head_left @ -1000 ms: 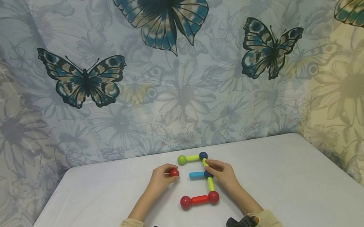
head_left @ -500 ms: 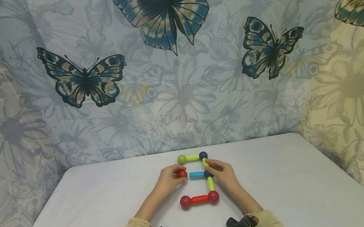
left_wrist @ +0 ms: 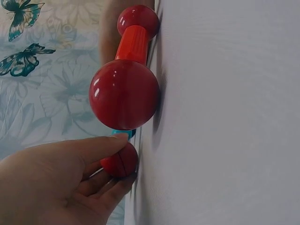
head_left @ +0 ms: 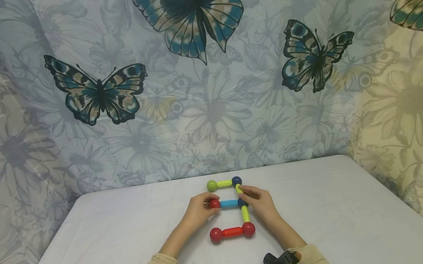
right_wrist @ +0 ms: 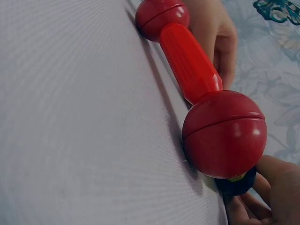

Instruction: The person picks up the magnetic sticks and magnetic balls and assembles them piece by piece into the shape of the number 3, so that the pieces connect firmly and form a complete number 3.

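Observation:
My left hand pinches a red ball between thumb and fingers, and the ball meets the left end of a light blue rod. That rod runs to a dark blue ball on the right. My right hand holds the upper yellow-green rod of the joined figure, just above this dark blue ball. At the figure's top, another yellow-green rod links a green ball to a second dark blue ball. A lower yellow-green rod leads down toward the bottom row.
Along the bottom, a red rod joins two red balls, the left ball and the right ball. The figure lies on a white-covered table. Behind it hangs a butterfly-patterned cloth.
My left hand has moved right and slightly nearer with the red ball, bringing it from a gap away to the blue rod's end. The right hand has stayed in place.

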### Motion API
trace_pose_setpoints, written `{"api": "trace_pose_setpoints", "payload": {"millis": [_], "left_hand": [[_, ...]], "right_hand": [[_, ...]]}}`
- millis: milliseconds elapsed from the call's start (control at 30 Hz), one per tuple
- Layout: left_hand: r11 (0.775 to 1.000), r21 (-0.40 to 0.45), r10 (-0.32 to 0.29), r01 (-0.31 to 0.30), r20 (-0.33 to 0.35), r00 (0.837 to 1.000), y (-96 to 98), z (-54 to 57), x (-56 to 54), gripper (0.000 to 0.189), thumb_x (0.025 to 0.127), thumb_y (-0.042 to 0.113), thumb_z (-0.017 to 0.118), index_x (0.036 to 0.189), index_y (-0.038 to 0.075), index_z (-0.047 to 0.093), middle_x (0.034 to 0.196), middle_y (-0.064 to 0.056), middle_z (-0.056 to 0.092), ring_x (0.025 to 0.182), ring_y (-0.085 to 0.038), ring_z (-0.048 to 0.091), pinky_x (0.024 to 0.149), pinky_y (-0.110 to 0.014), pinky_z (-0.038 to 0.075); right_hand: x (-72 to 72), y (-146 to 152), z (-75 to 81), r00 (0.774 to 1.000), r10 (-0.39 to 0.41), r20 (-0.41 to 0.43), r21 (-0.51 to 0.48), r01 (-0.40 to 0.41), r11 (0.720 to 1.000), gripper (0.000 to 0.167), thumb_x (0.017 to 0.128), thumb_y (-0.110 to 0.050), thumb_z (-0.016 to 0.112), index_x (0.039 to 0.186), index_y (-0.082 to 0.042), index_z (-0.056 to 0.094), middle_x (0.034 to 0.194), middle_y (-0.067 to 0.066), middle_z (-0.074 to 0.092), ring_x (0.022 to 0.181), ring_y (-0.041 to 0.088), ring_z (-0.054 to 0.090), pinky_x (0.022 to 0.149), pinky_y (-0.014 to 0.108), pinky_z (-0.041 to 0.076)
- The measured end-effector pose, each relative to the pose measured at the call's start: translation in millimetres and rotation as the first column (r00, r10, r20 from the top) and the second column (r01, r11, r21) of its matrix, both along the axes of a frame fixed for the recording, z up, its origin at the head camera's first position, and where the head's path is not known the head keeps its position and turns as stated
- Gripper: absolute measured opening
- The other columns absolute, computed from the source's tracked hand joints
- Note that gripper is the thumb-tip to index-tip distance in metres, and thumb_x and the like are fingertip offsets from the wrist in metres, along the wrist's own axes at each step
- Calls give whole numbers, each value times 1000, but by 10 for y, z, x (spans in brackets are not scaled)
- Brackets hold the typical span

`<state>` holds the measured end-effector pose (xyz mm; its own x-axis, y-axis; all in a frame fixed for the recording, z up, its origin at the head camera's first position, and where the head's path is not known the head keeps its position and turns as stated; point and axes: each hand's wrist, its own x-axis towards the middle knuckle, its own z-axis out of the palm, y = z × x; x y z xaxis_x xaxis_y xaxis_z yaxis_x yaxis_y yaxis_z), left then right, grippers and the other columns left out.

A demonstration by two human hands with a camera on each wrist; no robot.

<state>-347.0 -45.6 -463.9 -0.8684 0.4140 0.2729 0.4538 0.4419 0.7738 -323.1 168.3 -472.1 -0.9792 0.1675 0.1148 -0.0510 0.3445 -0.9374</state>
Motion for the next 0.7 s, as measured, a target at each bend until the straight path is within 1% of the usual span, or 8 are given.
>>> {"api": "trace_pose_setpoints", "payload": {"millis": [267, 633, 700], "left_hand": [[1000, -11, 10, -10, 12, 1000, -6, 9, 32, 31, 78, 0, 77, 107, 0, 68, 104, -16, 70, 98, -26, 68, 84, -30, 58], [1000, -18, 7, -7, 4, 1000, -18, -27, 16, 35, 78, 2, 78, 110, 1, 67, 110, -17, 68, 102, -28, 67, 88, -32, 57], [1000, -18, 10, -10, 12, 1000, -22, -33, 14, 35, 80, 5, 78, 112, 1, 66, 112, -16, 68, 103, -28, 67, 89, -32, 57]], "right_hand": [[-5, -7, -10, 1000, -3, 0, 9, 3, 1000, 35, 91, -22, 69, 124, -12, 67, 131, 10, 65, 123, 29, 60, 102, 42, 50], [-7, -8, -6, 1000, -6, 0, 13, 6, 1000, 35, 91, -22, 69, 124, -12, 67, 130, 10, 65, 122, 29, 60, 102, 41, 50], [-8, -3, -8, 1000, -5, -2, 10, 5, 1000, 36, 91, -24, 69, 124, -11, 67, 129, 10, 66, 122, 28, 60, 102, 42, 50]]}}
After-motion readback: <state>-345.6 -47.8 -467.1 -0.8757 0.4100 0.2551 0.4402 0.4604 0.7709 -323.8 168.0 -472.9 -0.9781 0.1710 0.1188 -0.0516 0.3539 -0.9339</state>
